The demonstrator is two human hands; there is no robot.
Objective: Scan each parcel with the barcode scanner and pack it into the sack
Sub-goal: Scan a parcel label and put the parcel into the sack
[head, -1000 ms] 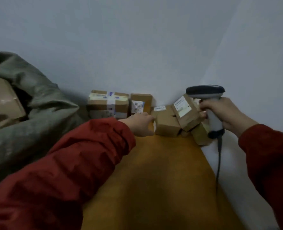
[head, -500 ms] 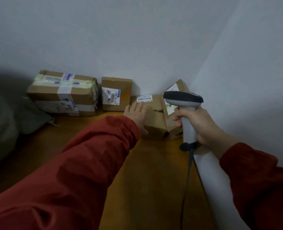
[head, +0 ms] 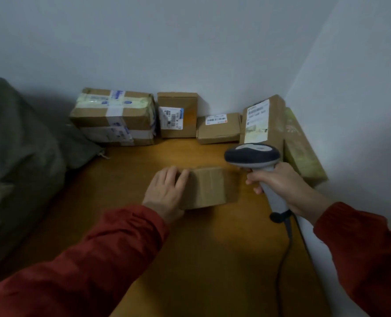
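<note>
The left hand (head: 167,193) has pulled a small parcel (head: 209,187) nearer.

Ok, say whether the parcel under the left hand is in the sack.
Out: parcel lies on the table, left hand holding its end, sack apart.

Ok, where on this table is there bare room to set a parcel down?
Bare tabletop between the sack and the left hand, and between the plain parcel it holds and the back row. Crowded: the right corner by the barcode scanner.
</note>
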